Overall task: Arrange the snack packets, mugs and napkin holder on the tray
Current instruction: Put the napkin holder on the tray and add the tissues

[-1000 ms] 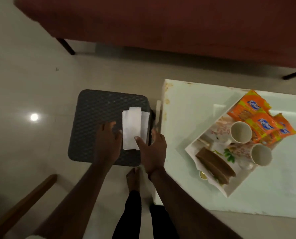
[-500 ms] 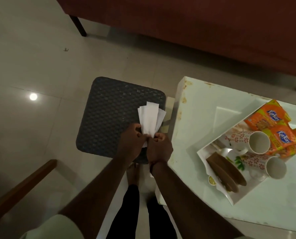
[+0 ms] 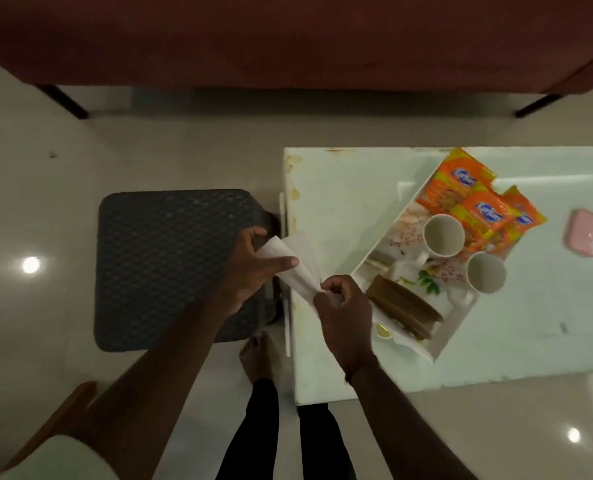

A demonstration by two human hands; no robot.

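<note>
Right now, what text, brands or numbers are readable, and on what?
"Kurkur...": blue logo on the middle snack packet, last letters unclear.
Same logo on the far snack packet: blurred.
Logo on the right snack packet: mostly covered.
Small print on packets: unreadable.
Nothing else readable.

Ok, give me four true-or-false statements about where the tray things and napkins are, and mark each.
1. The left hand and right hand both hold the white paper napkins. True.
2. The two pale mugs stand on the bare white table. False: both are on the white rectangular tray.
3. The orange snack packets lie at the tray's far end. True.
4. The brown napkin holder sits on the dark woven stool. False: it is at the tray's near end.
</note>
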